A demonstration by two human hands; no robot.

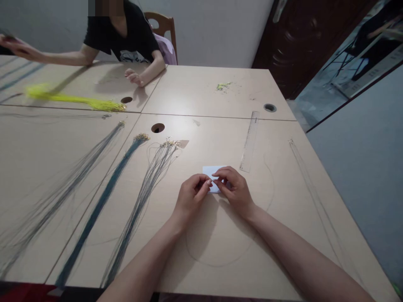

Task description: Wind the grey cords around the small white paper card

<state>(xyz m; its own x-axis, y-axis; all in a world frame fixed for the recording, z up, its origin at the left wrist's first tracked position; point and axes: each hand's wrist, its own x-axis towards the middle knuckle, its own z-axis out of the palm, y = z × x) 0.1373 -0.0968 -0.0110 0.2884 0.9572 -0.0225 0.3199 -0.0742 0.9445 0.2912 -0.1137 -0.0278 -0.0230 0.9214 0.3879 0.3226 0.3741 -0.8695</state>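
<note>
My left hand and my right hand meet fingertip to fingertip above a small white paper pad. Both are closed in a pinch. A thin grey cord curves in a wide loop on the table, passing below both forearms. One side of it rises toward my left fingers, which seem to pinch it; its other end lies right of my right hand. Whatever sits between my right fingertips is too small to make out. A clear ruler lies just beyond my right hand.
Left of me lie a bundle of grey cords, a teal bundle and another grey bundle, with metal ends. A few cords lie at right. Across the table, a person in black sits near yellow cords.
</note>
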